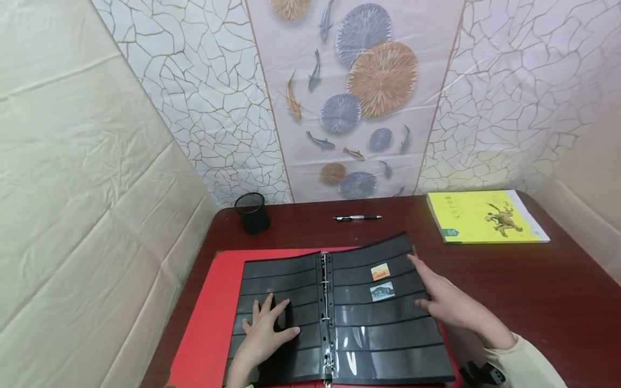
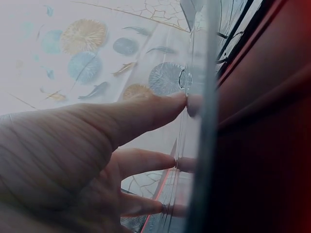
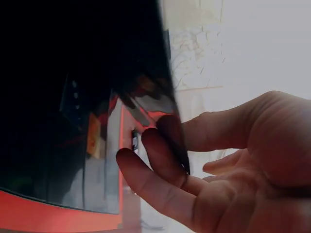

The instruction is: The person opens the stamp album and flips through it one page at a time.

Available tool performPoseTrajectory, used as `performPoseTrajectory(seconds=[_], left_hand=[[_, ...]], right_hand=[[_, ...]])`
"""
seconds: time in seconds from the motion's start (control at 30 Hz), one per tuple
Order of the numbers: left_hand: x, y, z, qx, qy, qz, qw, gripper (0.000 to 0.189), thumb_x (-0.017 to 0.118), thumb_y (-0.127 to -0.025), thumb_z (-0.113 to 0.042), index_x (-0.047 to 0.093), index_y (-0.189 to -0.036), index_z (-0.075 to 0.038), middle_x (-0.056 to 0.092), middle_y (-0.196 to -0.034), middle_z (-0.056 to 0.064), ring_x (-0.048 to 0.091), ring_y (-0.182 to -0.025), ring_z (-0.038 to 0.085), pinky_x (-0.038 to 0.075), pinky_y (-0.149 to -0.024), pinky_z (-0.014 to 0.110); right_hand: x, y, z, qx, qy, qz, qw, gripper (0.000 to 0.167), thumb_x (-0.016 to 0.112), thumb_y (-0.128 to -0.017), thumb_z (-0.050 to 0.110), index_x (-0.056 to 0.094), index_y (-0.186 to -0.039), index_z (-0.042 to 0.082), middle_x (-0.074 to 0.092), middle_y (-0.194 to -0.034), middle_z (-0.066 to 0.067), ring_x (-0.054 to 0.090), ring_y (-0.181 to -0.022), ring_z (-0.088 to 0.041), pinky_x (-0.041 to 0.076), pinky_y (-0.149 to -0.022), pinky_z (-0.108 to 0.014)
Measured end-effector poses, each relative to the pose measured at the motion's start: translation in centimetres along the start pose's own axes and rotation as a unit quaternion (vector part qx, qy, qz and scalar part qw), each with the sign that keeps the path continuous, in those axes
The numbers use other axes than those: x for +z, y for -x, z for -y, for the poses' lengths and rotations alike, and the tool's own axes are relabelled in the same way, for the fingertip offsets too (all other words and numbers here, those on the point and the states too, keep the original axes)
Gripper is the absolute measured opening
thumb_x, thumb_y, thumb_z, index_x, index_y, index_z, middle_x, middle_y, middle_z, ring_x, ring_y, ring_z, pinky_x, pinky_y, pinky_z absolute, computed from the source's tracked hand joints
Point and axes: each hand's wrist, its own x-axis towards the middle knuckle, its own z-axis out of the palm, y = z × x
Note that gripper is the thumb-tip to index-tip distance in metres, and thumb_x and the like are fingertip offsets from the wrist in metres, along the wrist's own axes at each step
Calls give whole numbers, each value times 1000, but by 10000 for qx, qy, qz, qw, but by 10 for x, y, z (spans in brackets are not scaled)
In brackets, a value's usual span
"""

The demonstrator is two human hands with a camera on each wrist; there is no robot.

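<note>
A red stamp album [image 1: 206, 318] lies spread out on the table, its black pocket pages joined by a metal ring spine [image 1: 325, 302]. On the left page [image 1: 278, 272] rests my left hand [image 1: 264, 331], fingers spread and fingertips touching the clear pockets. My right hand [image 1: 451, 302] pinches the outer edge of the right page [image 1: 388, 337], whose upper corner is lifted. In the right wrist view the thumb and fingers lie on opposite sides of that page edge [image 3: 170, 92]. Two stamps sit in its upper pockets, one yellow-orange [image 1: 380, 271], one blue-grey [image 1: 383, 291].
Behind the album stand a black mesh pen cup [image 1: 253, 215] at left and a pen [image 1: 358, 217] lying flat in the middle. A yellow book [image 1: 485, 218] occupies the back right of the dark red table [image 1: 529, 291]. Patterned cloth [image 1: 339, 113] hangs behind.
</note>
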Motion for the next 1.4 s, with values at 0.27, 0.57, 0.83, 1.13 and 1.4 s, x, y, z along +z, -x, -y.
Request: performPoseTrajectory(seconds=[0.27,0.57,0.83,1.13,1.4], left_hand=[[0,2,-1,-14,-80,-61,9999,68,83,-84,-35,58,-143,-10,24,-159,32,0,-143,64,-4,-95,88],[-9,1,-7,-14,-139,36,9999,66,80,-87,-36,58,-143,-9,26,-158,33,5,-143,63,0,-95,88],[-15,5,-11,-69,-56,177,9998,65,73,-93,-38,53,-147,-7,26,-159,32,10,-144,61,5,-98,86],[-24,18,-35,268,230,365,9987,75,71,-94,-42,43,-153,-4,25,-160,28,17,-146,54,15,-103,81],[-37,26,-60,1137,585,399,9910,81,66,-97,-48,31,-158,-8,23,-164,18,23,-149,39,25,-109,70]], right_hand=[[-9,9,13,-331,56,-171,9993,92,70,-83,-14,16,-157,-4,47,-65,0,39,-54,-6,41,-55,-27],[-17,10,29,-466,56,-226,9986,82,68,-89,-9,21,-156,-8,55,-80,1,40,-51,-6,42,-54,-26],[-22,8,47,-639,-140,-639,9958,68,67,-91,-6,33,-150,-5,55,-78,2,39,-49,-4,41,-53,-27],[-20,1,73,-675,-403,-807,9936,57,62,-97,0,38,-149,2,44,-60,9,37,-44,-6,38,-51,-28],[-15,-17,103,-818,-685,-907,9901,56,60,-95,-3,41,-147,3,50,-62,6,44,-47,-9,42,-51,-28]])
